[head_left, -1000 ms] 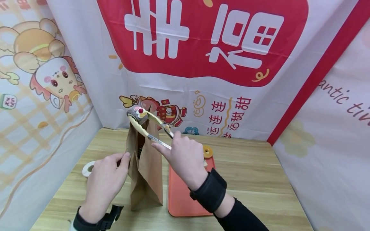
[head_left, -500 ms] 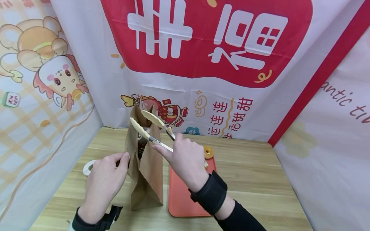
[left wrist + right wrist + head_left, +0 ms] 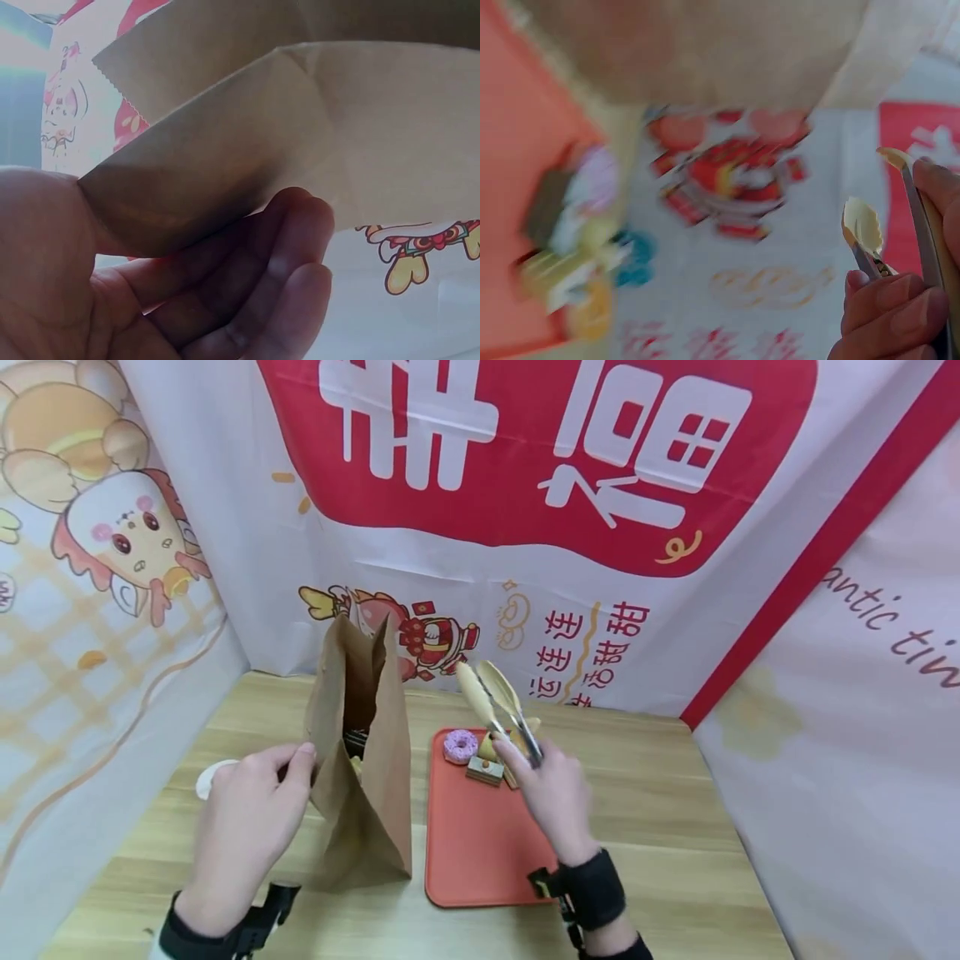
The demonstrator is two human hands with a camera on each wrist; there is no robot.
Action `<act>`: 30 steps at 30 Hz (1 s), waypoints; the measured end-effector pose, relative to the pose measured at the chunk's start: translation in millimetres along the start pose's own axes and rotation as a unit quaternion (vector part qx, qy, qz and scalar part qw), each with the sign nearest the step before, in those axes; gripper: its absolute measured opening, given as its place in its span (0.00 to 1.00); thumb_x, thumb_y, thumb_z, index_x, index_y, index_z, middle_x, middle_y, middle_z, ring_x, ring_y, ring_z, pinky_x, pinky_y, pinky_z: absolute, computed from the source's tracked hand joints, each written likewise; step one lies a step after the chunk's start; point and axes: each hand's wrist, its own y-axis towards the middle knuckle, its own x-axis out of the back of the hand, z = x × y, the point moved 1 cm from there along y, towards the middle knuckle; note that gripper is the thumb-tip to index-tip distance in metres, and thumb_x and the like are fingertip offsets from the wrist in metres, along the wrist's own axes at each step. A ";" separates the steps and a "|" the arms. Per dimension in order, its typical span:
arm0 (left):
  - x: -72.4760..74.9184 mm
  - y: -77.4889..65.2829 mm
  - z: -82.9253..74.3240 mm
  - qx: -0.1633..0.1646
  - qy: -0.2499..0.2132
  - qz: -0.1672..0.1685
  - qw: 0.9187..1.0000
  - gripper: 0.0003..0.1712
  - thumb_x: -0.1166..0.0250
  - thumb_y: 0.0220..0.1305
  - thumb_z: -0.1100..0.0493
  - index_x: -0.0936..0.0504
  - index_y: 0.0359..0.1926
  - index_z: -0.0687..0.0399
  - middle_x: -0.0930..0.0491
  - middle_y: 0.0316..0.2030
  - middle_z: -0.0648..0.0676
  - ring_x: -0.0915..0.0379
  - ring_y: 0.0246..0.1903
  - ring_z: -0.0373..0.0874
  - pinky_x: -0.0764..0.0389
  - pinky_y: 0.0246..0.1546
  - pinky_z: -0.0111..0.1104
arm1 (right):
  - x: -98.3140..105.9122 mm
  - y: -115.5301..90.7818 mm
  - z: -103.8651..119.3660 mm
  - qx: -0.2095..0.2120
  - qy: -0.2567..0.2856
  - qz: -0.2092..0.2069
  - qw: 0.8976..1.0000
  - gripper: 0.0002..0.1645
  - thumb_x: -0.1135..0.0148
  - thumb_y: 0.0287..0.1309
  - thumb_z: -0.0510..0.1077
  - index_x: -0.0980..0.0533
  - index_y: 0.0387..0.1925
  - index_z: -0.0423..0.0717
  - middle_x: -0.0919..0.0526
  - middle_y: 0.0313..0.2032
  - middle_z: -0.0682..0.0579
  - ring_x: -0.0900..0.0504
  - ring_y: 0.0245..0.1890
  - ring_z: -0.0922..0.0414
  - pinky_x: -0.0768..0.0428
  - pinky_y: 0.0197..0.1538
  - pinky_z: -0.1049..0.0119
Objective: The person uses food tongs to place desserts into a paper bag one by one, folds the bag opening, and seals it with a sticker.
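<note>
A brown paper bag (image 3: 390, 777) stands upright with its top open; a dark item with light lines and something yellow show inside. My left hand (image 3: 251, 827) pinches the bag's left side between thumb and fingers, seen closely in the left wrist view. My right hand (image 3: 558, 793) holds tongs (image 3: 476, 695) with cream tips and metal arms. Their tips are apart with nothing between them, above the far end of the orange tray (image 3: 480, 852). On that tray lie a purple doughnut (image 3: 452, 752), a layered cake slice (image 3: 485, 771) and other pastries partly hidden by the tongs.
A white roll (image 3: 210, 779) lies left of the bag, partly behind my left hand. Printed cloth walls (image 3: 420, 547) close off the back and both sides of the wooden table (image 3: 660, 827). A cord (image 3: 142, 693) hangs along the left cloth.
The tongs let go of a grey decorated cake piece, which dropped into the bag. My right hand then carried the tongs right, over the tray. My left hand kept its grip on the bag.
</note>
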 end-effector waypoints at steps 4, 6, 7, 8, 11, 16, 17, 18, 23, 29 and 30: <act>-3.1 2.2 0.0 0.005 0.000 -0.004 1.000 0.24 0.52 0.75 0.44 0.15 0.30 0.48 0.24 0.21 0.53 0.29 0.24 0.50 0.35 0.19 0.39 | -9.1 -13.2 -61.4 -0.082 -0.019 0.029 0.996 0.42 0.44 0.47 0.83 0.31 0.21 0.47 0.33 0.16 0.54 0.34 0.14 0.56 0.38 0.17 0.62; -4.2 2.5 0.2 0.006 0.003 -0.005 1.000 0.24 0.51 0.75 0.44 0.14 0.33 0.48 0.23 0.22 0.53 0.28 0.25 0.50 0.35 0.19 0.39 | -13.8 -22.4 -83.1 -0.108 -0.042 0.041 0.992 0.42 0.42 0.47 0.82 0.31 0.22 0.46 0.32 0.17 0.53 0.33 0.15 0.56 0.38 0.18 0.62; -4.9 2.8 0.1 0.006 0.005 -0.005 1.000 0.24 0.51 0.75 0.44 0.14 0.33 0.48 0.23 0.22 0.53 0.28 0.25 0.51 0.35 0.18 0.40 | -15.8 -26.6 -91.2 -0.115 -0.059 0.045 0.991 0.43 0.43 0.46 0.83 0.30 0.23 0.46 0.31 0.17 0.52 0.32 0.15 0.55 0.38 0.17 0.61; -5.6 3.0 -0.3 0.005 0.006 -0.005 1.000 0.24 0.51 0.75 0.44 0.14 0.34 0.48 0.23 0.22 0.53 0.28 0.24 0.51 0.35 0.18 0.40 | -17.7 -30.7 -97.5 -0.121 -0.073 0.051 0.989 0.43 0.43 0.45 0.83 0.30 0.23 0.46 0.31 0.18 0.52 0.32 0.15 0.55 0.38 0.18 0.61; -7.6 3.2 -1.8 0.002 0.006 -0.007 1.000 0.24 0.51 0.75 0.44 0.13 0.37 0.49 0.22 0.24 0.54 0.26 0.26 0.53 0.33 0.18 0.42 | -24.2 -40.4 -107.4 -0.113 -0.109 0.068 0.985 0.46 0.46 0.44 0.85 0.28 0.26 0.45 0.31 0.17 0.52 0.32 0.15 0.55 0.39 0.17 0.61; -10.4 2.1 -3.0 -0.002 0.003 -0.007 1.000 0.24 0.51 0.75 0.44 0.12 0.44 0.51 0.20 0.26 0.56 0.22 0.30 0.57 0.28 0.21 0.48 | -36.7 -45.4 -110.0 -0.073 -0.146 0.081 0.983 0.48 0.50 0.44 0.87 0.27 0.27 0.45 0.34 0.15 0.53 0.34 0.13 0.56 0.40 0.16 0.62; -10.8 1.9 -3.0 -0.003 0.002 -0.008 1.000 0.24 0.51 0.75 0.45 0.12 0.44 0.52 0.20 0.27 0.56 0.22 0.30 0.57 0.28 0.22 0.49 | -38.8 -45.0 -109.9 -0.067 -0.150 0.080 0.983 0.48 0.50 0.44 0.87 0.27 0.26 0.44 0.34 0.15 0.53 0.34 0.13 0.56 0.40 0.17 0.62; -11.3 1.9 -2.9 -0.007 0.002 -0.011 1.000 0.24 0.51 0.75 0.45 0.12 0.44 0.52 0.20 0.27 0.56 0.22 0.30 0.58 0.28 0.22 0.50 | -40.9 -44.2 -110.3 -0.063 -0.155 0.078 0.983 0.47 0.49 0.44 0.86 0.27 0.26 0.45 0.34 0.15 0.53 0.34 0.14 0.56 0.40 0.17 0.62; -13.1 2.2 -2.3 -0.011 -0.002 -0.020 1.000 0.22 0.50 0.75 0.46 0.13 0.36 0.50 0.20 0.26 0.56 0.23 0.29 0.57 0.28 0.22 0.51 | -45.3 -39.5 -113.2 -0.039 -0.166 0.064 0.983 0.44 0.43 0.45 0.83 0.28 0.24 0.45 0.33 0.15 0.52 0.33 0.13 0.55 0.37 0.15 0.61; -13.9 2.5 -2.3 -0.016 0.001 -0.020 1.000 0.23 0.50 0.75 0.46 0.18 0.27 0.49 0.25 0.19 0.52 0.26 0.25 0.54 0.31 0.18 0.44 | -48.0 -37.3 -113.7 -0.020 -0.186 0.068 0.980 0.48 0.51 0.40 0.89 0.29 0.22 0.47 0.32 0.14 0.51 0.32 0.12 0.55 0.36 0.15 0.60; -14.1 2.8 -2.4 -0.018 0.002 -0.020 1.000 0.23 0.50 0.75 0.47 0.19 0.25 0.49 0.26 0.18 0.52 0.27 0.25 0.53 0.32 0.18 0.43 | -48.2 -37.4 -113.1 -0.020 -0.187 0.071 0.979 0.48 0.51 0.39 0.89 0.29 0.22 0.47 0.31 0.15 0.51 0.32 0.13 0.55 0.36 0.15 0.60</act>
